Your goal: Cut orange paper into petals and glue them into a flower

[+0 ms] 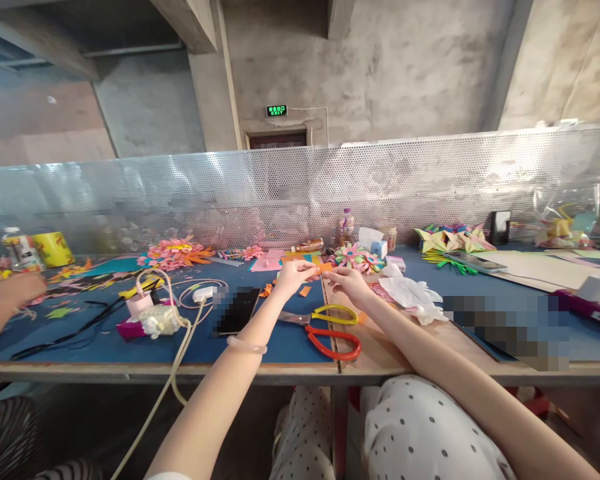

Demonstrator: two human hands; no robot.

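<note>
The left hand (300, 275) and the right hand (349, 283) are close together, each with its fingers pinched on a small orange paper (325, 268). The paper is up between them, over the worktop (285, 350). Orange scraps (305, 291) lie near the left hand. Nearer the person, big scissors (308, 324) with one yellow and one red handle lie between the two arms. A black phone (239, 311) is left of them. Just past the right hand is a paper flower (354, 259), and crumpled white tissue (411, 293) sits to its right. Far left is another person's hand (23, 290).
</note>
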